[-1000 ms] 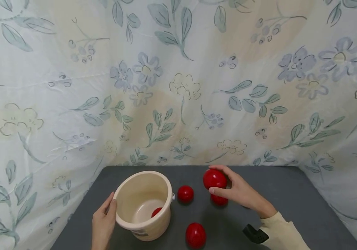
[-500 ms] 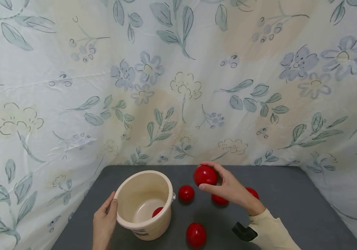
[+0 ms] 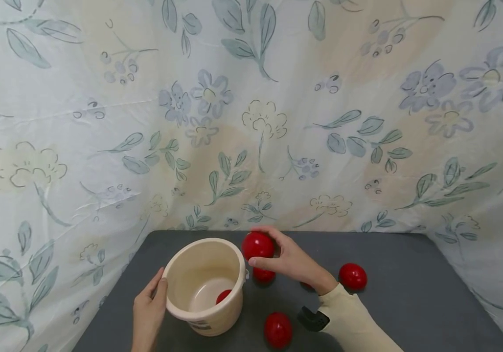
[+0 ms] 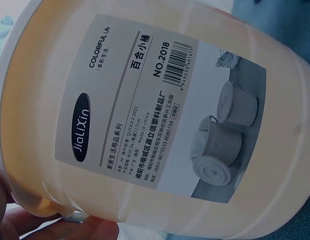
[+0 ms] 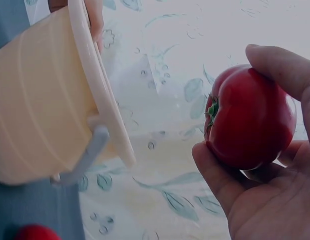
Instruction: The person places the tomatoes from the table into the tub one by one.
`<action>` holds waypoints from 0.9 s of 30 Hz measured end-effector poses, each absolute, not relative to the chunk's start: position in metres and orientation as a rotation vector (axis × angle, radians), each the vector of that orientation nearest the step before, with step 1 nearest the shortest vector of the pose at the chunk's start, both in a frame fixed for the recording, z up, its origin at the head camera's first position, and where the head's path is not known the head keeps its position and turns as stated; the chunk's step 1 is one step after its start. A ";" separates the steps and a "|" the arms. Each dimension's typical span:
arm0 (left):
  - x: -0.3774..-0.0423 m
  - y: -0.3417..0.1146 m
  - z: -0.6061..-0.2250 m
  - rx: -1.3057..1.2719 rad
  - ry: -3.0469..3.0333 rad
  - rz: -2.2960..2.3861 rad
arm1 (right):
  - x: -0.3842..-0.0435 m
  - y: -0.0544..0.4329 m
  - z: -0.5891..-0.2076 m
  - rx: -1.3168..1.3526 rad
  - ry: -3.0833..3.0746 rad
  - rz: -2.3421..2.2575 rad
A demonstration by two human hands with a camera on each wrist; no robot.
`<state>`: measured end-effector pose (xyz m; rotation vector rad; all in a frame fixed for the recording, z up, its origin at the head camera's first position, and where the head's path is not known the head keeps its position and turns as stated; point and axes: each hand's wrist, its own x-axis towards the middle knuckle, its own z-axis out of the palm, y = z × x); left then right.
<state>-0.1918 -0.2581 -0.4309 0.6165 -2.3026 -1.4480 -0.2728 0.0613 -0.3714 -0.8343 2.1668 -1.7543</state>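
Head view: a red tomato (image 3: 258, 246) is held up above the counter (image 3: 403, 298), just right of the bucket's rim and apart from it, seen against the counter's far edge. The right hand (image 3: 284, 256) has its thumb and fingers curved around the tomato, spread only as wide as the fruit; in the right wrist view its green stem end (image 5: 213, 111) faces the bucket. The left hand (image 3: 150, 303) grips the cream bucket (image 3: 227, 313) at the left side of its rim, fingers bent against it. The bucket stands toward the counter's left edge, with a loose tomato (image 3: 223, 296) inside, a grey handle (image 5: 89, 155) on its side and a printed label (image 4: 160, 110) on its wall. On the counter, a second tomato (image 3: 263, 276) sits below the raised one, another (image 3: 278, 330) lies nearest the front, and one more (image 3: 353, 276) lies toward the right edge; a further red piece (image 3: 307, 286) is mostly hidden by the right wrist. A black strap (image 3: 313, 320) circles the cream sleeve (image 3: 357, 318). Floral cloth (image 3: 260, 146) hangs behind the counter's far edge.
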 end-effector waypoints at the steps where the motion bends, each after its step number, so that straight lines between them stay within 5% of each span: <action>1: -0.192 -0.258 -0.431 0.614 -2.300 -1.451 | -0.273 0.057 -0.371 -0.846 2.164 -1.751; 27: -0.193 -0.258 -0.430 0.620 -2.307 -1.428 | -0.290 -0.006 -0.364 -0.882 2.152 -1.627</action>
